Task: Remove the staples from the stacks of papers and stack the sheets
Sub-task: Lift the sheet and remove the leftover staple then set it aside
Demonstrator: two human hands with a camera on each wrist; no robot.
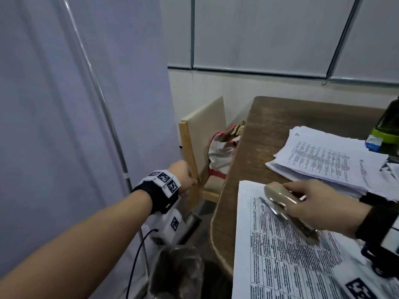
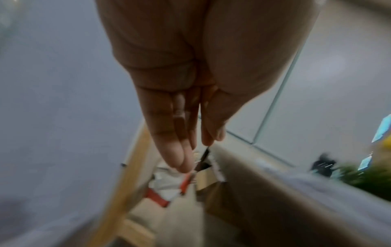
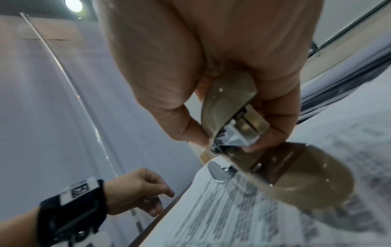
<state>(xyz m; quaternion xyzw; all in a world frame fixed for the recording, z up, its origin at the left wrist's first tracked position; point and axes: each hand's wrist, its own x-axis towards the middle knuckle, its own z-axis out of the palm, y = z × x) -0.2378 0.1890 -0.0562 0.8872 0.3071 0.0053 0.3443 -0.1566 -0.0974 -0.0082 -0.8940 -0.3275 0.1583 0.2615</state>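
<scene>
A near stack of printed sheets [image 1: 280, 260] lies at the table's left edge, and a second, thicker paper stack [image 1: 323, 160] lies behind it. My right hand [image 1: 302, 205] grips a beige stapler [image 1: 278, 193] whose metal tip rests on the near stack by its top left corner. The right wrist view shows the thumb and fingers of my right hand [image 3: 229, 140] pinching the stapler [image 3: 230, 103] above the printed sheets [image 3: 222, 217]. My left hand [image 1: 185, 175] reaches out past the table toward the chair. Its fingers [image 2: 180, 160] are nearly straight and hold nothing I can see.
A wooden chair [image 1: 187, 147] stands left of the brown table [image 1: 259, 134], and on it sits a white bag with red trim [image 1: 220, 160]. A green bottle [image 1: 388, 128] and a small blue box [image 1: 373, 143] stand at the far right. A grey curtain [image 1: 64, 104] hangs left; a clear bag [image 1: 177, 275] sits below.
</scene>
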